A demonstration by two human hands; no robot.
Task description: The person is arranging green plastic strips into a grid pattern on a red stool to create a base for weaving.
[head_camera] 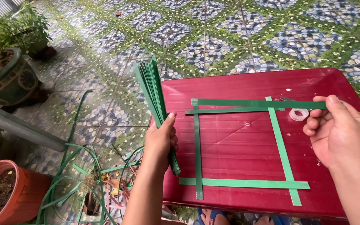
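Observation:
My left hand [160, 139] grips a bundle of green plastic strips [151, 89] that fans upward at the left edge of a dark red table [238, 146]. My right hand [338, 133] pinches the right end of one long green strip [259, 103] lying across the top of a square frame of green strips [197, 154] laid flat on the table. A small roll of clear tape [299, 114] sits just left of my right hand.
Loose green strips [78, 175] curl on the patterned tile floor [213, 37] to the left. A terracotta pot [15, 191], a dark glazed planter [9, 79] and a grey pipe [17, 127] stand at the left. Toes in blue sandals [215, 217] show below the table.

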